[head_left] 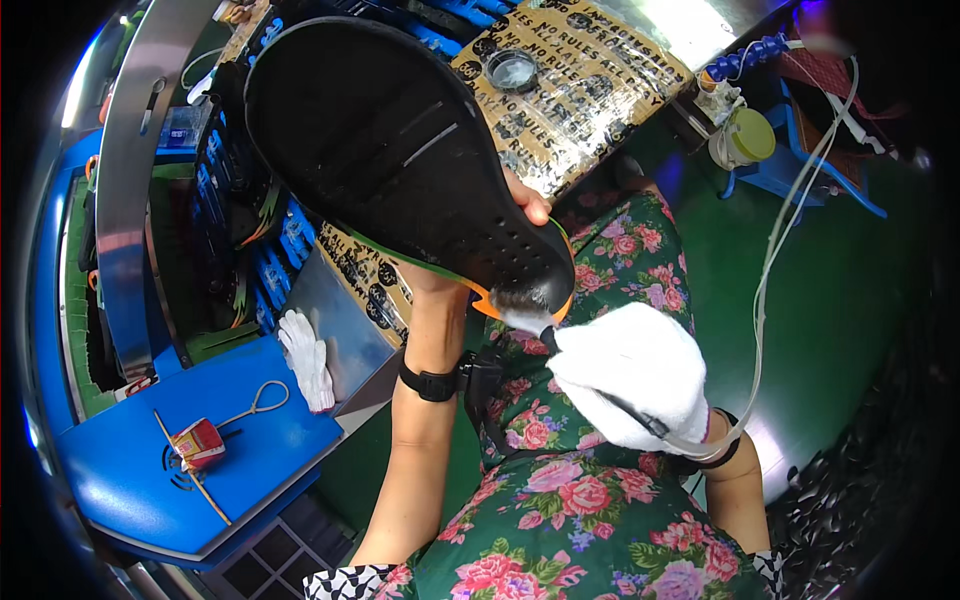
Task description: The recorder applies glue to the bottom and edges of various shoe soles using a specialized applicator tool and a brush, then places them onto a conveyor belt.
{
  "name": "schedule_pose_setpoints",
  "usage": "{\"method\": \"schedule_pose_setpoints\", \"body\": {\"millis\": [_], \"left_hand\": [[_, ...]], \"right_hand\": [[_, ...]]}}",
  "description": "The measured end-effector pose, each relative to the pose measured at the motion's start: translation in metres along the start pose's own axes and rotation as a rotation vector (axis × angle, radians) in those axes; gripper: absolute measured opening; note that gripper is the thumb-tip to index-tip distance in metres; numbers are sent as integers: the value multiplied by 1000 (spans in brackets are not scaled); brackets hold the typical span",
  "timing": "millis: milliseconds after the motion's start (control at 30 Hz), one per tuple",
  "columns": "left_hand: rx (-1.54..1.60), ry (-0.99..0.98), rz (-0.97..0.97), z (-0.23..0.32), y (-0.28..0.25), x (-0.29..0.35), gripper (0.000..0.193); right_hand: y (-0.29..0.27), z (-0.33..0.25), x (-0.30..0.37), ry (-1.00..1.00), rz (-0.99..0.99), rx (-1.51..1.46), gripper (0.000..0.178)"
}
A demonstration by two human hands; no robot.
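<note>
Black sole-shaped piece (370, 150) is nearest the lens, its broad end toward 11 o'clock, its narrow perforated end just right of centre. Your left hand (432, 278) clasps it around the narrow part from beneath, fingertips showing over the 1 o'clock edge. Your right hand (645, 395), at 4 o'clock, is inside a white cloth mitt (620, 350), closed on a brush (530, 312); finger placement hidden. Bristles lie against the narrow end, blurred. Clear tube (768, 250) runs from the right wrist up toward 2 o'clock. Taped cardboard surface (590, 120) at 1 o'clock bears a round dark-rimmed dish (512, 72). Lidded bucket (745, 137) at 2 o'clock. Blue tabletop (270, 450) at 8 o'clock, with white glove (305, 360) at its edge and red box (198, 444) on it.
</note>
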State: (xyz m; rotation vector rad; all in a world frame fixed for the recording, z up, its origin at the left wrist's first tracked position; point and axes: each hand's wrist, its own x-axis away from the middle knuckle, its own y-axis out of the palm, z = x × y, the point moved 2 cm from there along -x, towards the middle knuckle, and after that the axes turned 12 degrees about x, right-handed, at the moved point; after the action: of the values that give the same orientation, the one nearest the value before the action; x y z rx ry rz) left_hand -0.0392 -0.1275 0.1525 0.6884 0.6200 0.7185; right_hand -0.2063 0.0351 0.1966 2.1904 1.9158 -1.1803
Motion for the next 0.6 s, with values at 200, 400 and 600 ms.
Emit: {"method": "schedule_pose_setpoints", "body": {"millis": [200, 400, 600], "left_hand": [[43, 10, -12, 4, -2, 0, 89], [30, -12, 3, -2, 5, -5, 84], [40, -35, 15, 1, 5, -1, 75]], "right_hand": [[2, 3, 3, 43, -33, -69, 29], [2, -3, 6, -53, -7, -13, 30], [-2, -1, 8, -33, -35, -67, 31]]}}
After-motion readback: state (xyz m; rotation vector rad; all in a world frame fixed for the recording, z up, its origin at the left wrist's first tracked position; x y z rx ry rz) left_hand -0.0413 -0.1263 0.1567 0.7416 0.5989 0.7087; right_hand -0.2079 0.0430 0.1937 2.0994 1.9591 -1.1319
